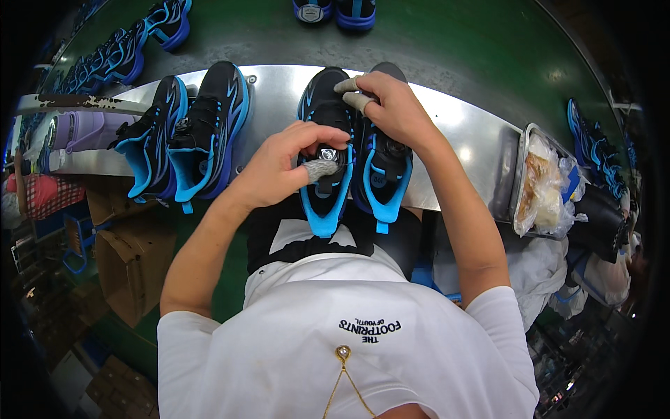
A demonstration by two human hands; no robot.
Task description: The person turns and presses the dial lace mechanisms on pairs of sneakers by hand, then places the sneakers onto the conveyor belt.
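Observation:
A pair of black sports shoes with bright blue linings stands in front of me, toes pointing away. My left hand [293, 162] closes its thumb and index finger around the round dial [328, 153] on the tongue of the left shoe [325, 91]; a grey finger cover sits on the thumb. Above the right shoe [382, 188], my right hand [392, 105] bends over, its beige-covered fingertips apart beside the left shoe's toe. The hand hides much of the right shoe's upper, and I see nothing between its fingers.
The shoes stand on a metal ledge [447, 133] along a green conveyor belt [447, 42]. Another pair of shoes [209, 126] and a purple bottle [87, 130] are left. A metal tray [520, 202] with plastic bags stands right. More shoes [356, 14] sit on the belt.

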